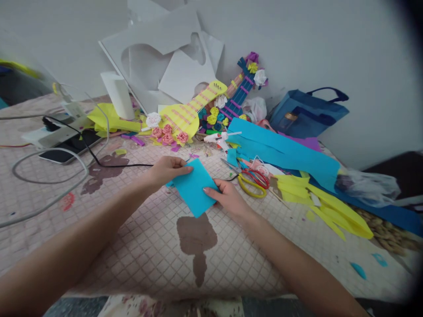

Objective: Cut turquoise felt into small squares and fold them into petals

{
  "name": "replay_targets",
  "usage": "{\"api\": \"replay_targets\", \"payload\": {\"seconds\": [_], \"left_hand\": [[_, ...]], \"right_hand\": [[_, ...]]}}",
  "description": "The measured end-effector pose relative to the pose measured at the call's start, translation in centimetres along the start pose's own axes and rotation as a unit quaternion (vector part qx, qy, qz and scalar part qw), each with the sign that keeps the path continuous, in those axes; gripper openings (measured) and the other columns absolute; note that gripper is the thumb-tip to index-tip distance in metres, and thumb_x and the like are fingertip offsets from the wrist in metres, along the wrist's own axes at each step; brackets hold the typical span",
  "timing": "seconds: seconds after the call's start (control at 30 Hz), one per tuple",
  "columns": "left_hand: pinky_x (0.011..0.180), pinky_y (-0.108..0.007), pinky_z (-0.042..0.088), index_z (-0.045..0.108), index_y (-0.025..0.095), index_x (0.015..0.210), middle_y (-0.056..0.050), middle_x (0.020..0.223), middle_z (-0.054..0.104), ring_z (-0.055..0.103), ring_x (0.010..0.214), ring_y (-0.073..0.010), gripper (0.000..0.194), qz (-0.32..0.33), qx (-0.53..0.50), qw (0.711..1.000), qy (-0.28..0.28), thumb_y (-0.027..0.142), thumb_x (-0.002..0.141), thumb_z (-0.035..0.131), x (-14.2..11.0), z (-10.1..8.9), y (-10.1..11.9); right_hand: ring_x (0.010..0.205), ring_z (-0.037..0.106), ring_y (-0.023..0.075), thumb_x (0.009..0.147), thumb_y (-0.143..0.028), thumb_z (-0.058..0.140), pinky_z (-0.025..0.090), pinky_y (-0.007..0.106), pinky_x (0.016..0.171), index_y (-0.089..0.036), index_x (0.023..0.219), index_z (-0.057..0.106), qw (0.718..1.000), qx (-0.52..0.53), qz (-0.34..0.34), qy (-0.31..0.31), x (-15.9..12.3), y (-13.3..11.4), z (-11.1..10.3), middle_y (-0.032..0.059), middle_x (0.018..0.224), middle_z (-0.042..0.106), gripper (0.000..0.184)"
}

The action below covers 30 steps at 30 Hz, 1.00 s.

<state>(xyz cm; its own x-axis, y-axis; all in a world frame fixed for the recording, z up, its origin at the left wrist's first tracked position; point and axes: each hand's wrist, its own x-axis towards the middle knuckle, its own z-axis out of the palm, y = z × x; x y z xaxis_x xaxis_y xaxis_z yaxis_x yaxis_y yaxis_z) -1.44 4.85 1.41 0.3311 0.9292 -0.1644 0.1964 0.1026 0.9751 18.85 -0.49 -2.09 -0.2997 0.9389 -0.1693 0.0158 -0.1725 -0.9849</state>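
Paper piece (195, 188) bright blue, flat, four-sided; left hand (172, 169) and right hand (228, 197) each pinching edge, grip closed.

Blue bag (306, 113) near the wall (297, 48), looped grey cable (29, 216), phone (61, 155) beside white power strip (42, 136)

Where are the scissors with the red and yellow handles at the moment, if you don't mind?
In the head view, the scissors lie right of centre on the table, just beyond the right hand and left of the yellow paper strips.
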Motion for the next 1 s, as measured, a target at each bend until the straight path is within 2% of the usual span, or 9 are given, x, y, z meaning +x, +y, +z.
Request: {"api": "replay_targets", "payload": {"seconds": [0.07,0.23,0.4,0.5,0.57,0.7,0.77,0.87,1.0], "left_hand": [[0.043,-0.022,0.033,0.057,0.016,0.061,0.0,0.054,0.056,0.047,0.047,-0.0102,0.03,0.002,-0.014,0.999,0.031,0.041,0.062,0.072,0.1,-0.3,-0.2],[0.044,-0.022,0.033,0.06,0.016,0.066,0.0,0.057,0.058,0.049,0.049,-0.0101,0.03,0.017,-0.036,0.995,0.096,0.043,0.063,0.073,0.3,-0.5,-0.5],[0.044,-0.021,0.032,0.06,0.016,0.067,0.002,0.055,0.054,0.045,0.047,-0.0081,0.03,0.015,-0.047,0.991,0.12,0.043,0.063,0.072,0.2,-0.4,-0.6],[0.044,-0.021,0.03,0.058,0.016,0.066,0.003,0.054,0.051,0.043,0.046,-0.0077,0.032,0.019,-0.048,0.99,0.129,0.044,0.064,0.072,0.3,-0.5,-0.7],[0.044,-0.021,0.031,0.058,0.016,0.067,0.003,0.054,0.051,0.044,0.047,-0.0082,0.033,0.019,-0.052,0.99,0.13,0.045,0.064,0.072,0.3,-0.6,-0.8],[0.045,-0.02,0.03,0.057,0.016,0.067,0.004,0.054,0.049,0.043,0.047,-0.0079,0.033,0.021,-0.058,0.989,0.131,0.045,0.064,0.072,0.4,-0.6,-0.8],[0.045,-0.021,0.029,0.056,0.016,0.066,0.004,0.053,0.048,0.042,0.046,-0.0076,0.034,0.025,-0.059,0.989,0.133,0.045,0.064,0.071,0.4,-0.6,-0.9],[0.045,-0.021,0.03,0.054,0.016,0.065,0.005,0.052,0.047,0.042,0.046,-0.0075,0.035,0.028,-0.067,0.987,0.14,0.046,0.064,0.071,0.4,-0.7,-1.0],[0.046,-0.02,0.03,0.055,0.016,0.065,0.006,0.052,0.045,0.041,0.046,-0.0073,0.035,0.021,-0.066,0.987,0.147,0.047,0.064,0.071,0.6,-0.9,-1.1]], "right_hand": [[0.049,0.046,0.0087,0.069,-0.045,0.07,0.035,0.021,0.043,-0.018,0.07,0.057,0.999,0.008,-0.006,0.035,0.2,0.0,-0.2,-0.0038,0.058,0.052,0.031],[0.06,0.054,0.0106,0.063,-0.043,0.075,0.043,0.022,0.049,-0.018,0.078,0.058,0.989,0.131,0.013,0.069,0.8,0.4,-0.4,-0.0016,0.07,0.058,0.033],[0.061,0.056,0.0107,0.063,-0.041,0.076,0.046,0.024,0.054,-0.018,0.076,0.06,0.981,0.169,-0.001,0.099,0.9,0.6,-0.1,-0.0013,0.071,0.061,0.031],[0.067,0.06,0.0125,0.062,-0.04,0.077,0.05,0.027,0.061,-0.019,0.083,0.062,0.979,0.195,0.001,0.059,0.8,0.6,0.3,-0.0001,0.079,0.065,0.033],[0.062,0.06,0.0122,0.062,-0.039,0.077,0.051,0.027,0.059,-0.017,0.077,0.062,0.984,0.174,0.018,0.036,0.6,0.7,0.5,0.0,0.072,0.065,0.03],[0.053,0.06,0.0113,0.066,-0.039,0.074,0.05,0.024,0.053,-0.015,0.067,0.059,0.991,0.127,0.021,0.045,0.3,0.9,0.7,-0.0004,0.057,0.062,0.029],[0.055,0.061,0.0115,0.067,-0.039,0.074,0.051,0.023,0.053,-0.015,0.07,0.06,0.99,0.135,0.012,0.048,0.3,0.8,0.8,-0.0004,0.061,0.063,0.028],[0.062,0.065,0.0137,0.065,-0.038,0.075,0.052,0.024,0.054,-0.016,0.079,0.062,0.989,0.142,0.028,0.016,0.1,0.7,1.1,0.002,0.072,0.067,0.03],[0.057,0.065,0.0138,0.064,-0.038,0.076,0.05,0.023,0.05,-0.015,0.071,0.06,0.992,0.121,0.04,0.012,-0.1,0.8,1.5,0.0048,0.071,0.07,0.029]]}}
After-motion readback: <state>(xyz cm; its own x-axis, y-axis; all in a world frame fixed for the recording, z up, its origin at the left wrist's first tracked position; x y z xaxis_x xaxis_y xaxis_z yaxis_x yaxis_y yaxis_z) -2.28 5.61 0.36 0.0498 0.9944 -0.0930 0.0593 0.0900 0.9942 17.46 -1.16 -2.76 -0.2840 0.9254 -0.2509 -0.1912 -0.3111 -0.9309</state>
